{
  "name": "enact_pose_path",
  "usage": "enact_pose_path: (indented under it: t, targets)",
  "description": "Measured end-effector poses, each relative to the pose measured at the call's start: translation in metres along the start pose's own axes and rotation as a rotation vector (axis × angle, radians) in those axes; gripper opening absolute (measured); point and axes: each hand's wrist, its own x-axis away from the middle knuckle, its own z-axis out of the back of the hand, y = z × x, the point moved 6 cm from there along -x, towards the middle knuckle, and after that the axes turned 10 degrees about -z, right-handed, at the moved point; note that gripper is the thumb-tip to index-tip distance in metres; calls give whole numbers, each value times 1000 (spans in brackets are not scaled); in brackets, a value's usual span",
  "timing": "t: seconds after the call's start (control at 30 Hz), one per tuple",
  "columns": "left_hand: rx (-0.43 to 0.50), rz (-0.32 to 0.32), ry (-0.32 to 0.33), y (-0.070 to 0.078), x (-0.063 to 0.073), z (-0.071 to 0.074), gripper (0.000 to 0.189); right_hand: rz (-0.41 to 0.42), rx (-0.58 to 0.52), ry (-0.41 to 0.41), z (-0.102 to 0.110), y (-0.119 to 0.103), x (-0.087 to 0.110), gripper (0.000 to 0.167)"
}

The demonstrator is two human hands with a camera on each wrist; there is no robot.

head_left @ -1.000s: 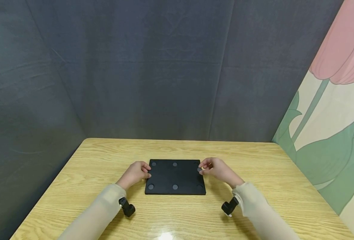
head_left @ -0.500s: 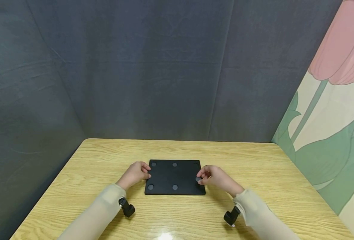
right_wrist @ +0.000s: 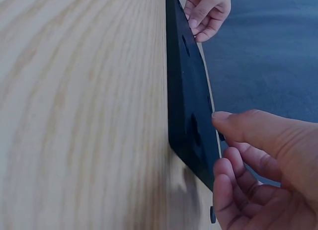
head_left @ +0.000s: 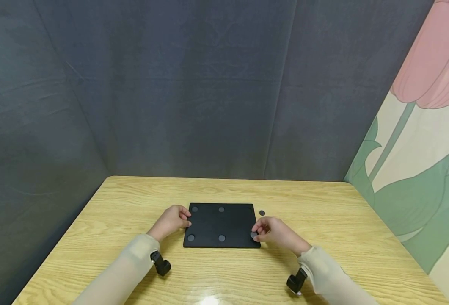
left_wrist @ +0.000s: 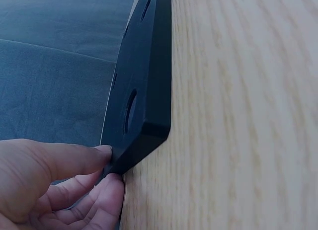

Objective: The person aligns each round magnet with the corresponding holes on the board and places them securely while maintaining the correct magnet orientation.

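A flat black rectangular board [head_left: 224, 223] lies on the table, marked with several round grey spots that look like discs in recesses. My left hand [head_left: 172, 221] holds the board's left edge, with thumb and fingertips against it in the left wrist view. At the board's front right corner, my right hand [head_left: 275, 232] pinches a small dark grey disc [head_left: 253, 234] between thumb and fingers, over the board. Whether this disc touches the board cannot be told. Another dark disc [head_left: 262, 212] lies on the table, just beyond the board's right edge.
The light wooden table [head_left: 133, 195] surrounds the board. A dark grey curtain [head_left: 194, 93] hangs behind and at the left. On the right stands a panel [head_left: 418, 169] painted with a tulip. Each wrist wears a small black camera [head_left: 161, 263].
My right hand has moved toward me along the board's right side, carrying the pinched disc to the front corner. The disc on the table now shows beyond the hand. My left hand stays put.
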Motion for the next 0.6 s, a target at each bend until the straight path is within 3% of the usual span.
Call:
enact_pose_path:
  t: [0.6]
  targets:
    - [-4,1,3,0,-1,0,21,23,-26,-27,-5,3,0,16]
